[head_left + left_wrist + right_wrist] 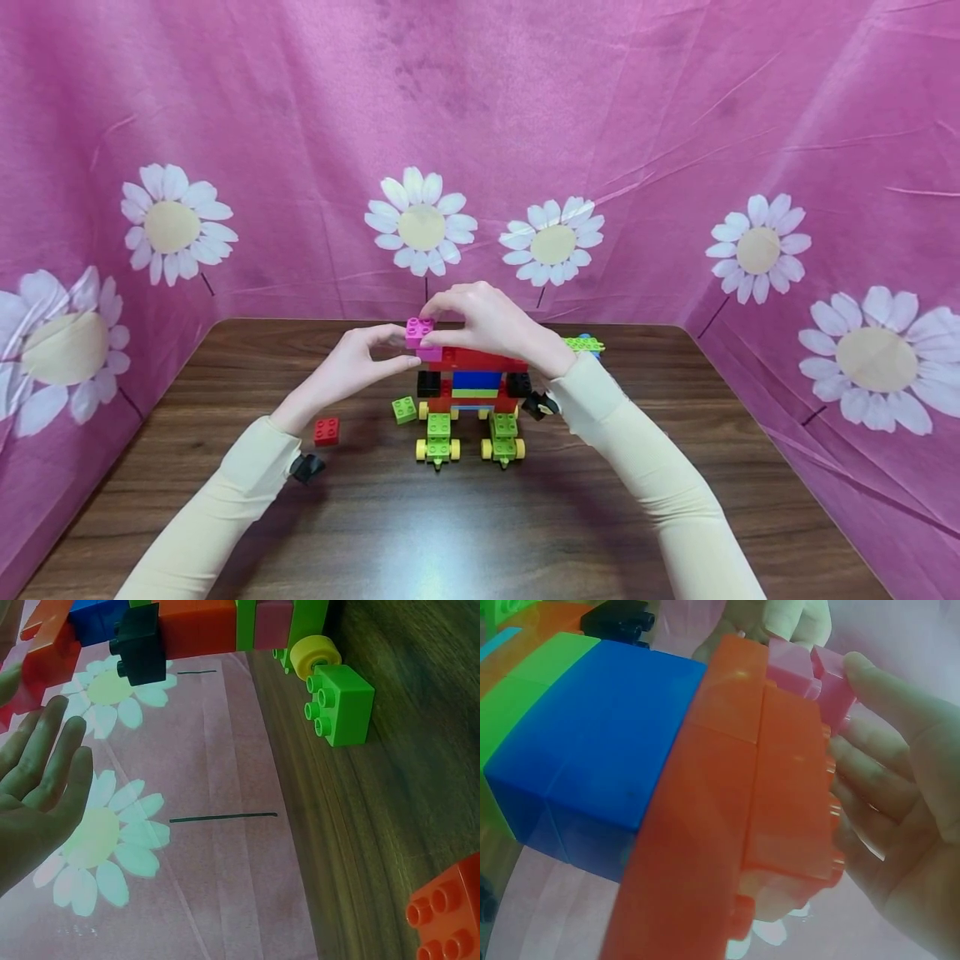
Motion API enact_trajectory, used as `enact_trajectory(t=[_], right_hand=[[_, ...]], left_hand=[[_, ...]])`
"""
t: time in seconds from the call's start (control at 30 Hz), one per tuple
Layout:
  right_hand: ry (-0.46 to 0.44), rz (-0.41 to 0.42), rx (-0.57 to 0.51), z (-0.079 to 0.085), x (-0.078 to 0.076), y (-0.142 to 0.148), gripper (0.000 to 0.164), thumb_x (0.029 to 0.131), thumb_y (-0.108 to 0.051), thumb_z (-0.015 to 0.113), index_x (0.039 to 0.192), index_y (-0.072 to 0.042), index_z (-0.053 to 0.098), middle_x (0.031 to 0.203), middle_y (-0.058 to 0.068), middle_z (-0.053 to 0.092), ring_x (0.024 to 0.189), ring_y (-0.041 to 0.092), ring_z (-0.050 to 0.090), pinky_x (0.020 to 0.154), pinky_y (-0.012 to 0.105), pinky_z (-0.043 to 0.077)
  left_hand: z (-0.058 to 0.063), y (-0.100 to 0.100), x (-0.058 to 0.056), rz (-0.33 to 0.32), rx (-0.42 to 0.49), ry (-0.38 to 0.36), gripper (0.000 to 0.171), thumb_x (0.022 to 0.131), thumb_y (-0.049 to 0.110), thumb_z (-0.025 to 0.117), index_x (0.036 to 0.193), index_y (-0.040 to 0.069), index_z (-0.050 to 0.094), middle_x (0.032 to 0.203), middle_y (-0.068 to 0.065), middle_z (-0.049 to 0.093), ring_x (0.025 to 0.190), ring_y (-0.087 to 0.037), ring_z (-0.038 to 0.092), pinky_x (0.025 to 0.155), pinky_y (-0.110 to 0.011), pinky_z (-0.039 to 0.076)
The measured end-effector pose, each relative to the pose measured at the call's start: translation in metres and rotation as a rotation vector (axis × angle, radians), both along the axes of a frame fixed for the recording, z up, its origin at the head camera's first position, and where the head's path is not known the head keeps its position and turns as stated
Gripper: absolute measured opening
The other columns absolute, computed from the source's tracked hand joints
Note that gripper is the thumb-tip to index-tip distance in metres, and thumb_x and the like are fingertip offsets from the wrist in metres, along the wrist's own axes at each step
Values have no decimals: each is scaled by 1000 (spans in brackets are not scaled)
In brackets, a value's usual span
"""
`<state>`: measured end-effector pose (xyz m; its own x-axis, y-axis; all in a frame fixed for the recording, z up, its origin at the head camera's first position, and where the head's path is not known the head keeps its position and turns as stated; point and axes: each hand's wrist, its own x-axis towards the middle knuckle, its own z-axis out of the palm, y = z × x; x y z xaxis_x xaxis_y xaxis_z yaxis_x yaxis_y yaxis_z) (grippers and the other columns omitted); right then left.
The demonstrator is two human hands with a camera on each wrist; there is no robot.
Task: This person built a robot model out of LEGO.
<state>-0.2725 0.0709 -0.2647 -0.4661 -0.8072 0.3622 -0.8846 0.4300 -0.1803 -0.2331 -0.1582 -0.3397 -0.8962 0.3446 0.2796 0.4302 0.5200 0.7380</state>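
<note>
A figure of toy building bricks stands on the table, with a red top [480, 359], a blue middle [477, 381], black side bricks [429, 384] and green wheeled feet [438, 448]. My right hand [491, 321] pinches a pink brick [419, 332] between thumb and fingers. That brick sits over a lower pink brick [430, 354] at the left end of the red top; in the right wrist view it looks slightly tilted against it. My left hand [360, 360] is beside the pink bricks, its thumb tip right at the lower one and its other fingers loosely extended behind.
A loose green brick [403, 409] lies left of the feet, and a red brick [326, 432] farther left. Behind my right wrist is a green studded piece [583, 343] with some blue. A pink flowered cloth [480, 125] hangs around the wooden table [420, 533].
</note>
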Motion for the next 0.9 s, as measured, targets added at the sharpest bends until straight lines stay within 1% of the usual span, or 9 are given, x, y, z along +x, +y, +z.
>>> enact_trajectory(t=[0.33, 0.6, 0.9], right_hand=[[-15, -6, -26, -3, 0, -1, 34, 83, -36, 79, 107, -13, 74, 103, -1, 76, 99, 12, 71, 90, 27, 56], [-16, -2, -23, -1, 1, -1, 35, 83, -35, 79, 109, -11, 75, 105, 1, 76, 99, 13, 71, 92, 27, 56], [-30, -2, -30, -3, 3, -2, 35, 84, -33, 79, 110, -11, 75, 106, 1, 76, 99, 13, 70, 92, 27, 56]], left_hand=[[-2, -1, 0, 10, 5, -10, 38, 86, 36, 77, 120, 21, 69, 115, 2, 74, 109, -18, 68, 98, -46, 53], [0, 2, 0, 2, 21, -2, 38, 86, 32, 77, 120, 17, 70, 115, -2, 74, 108, -20, 68, 99, -51, 52], [1, 2, 3, 11, 28, -31, 37, 86, 32, 77, 120, 17, 70, 115, -2, 74, 108, -20, 68, 98, -46, 53]])
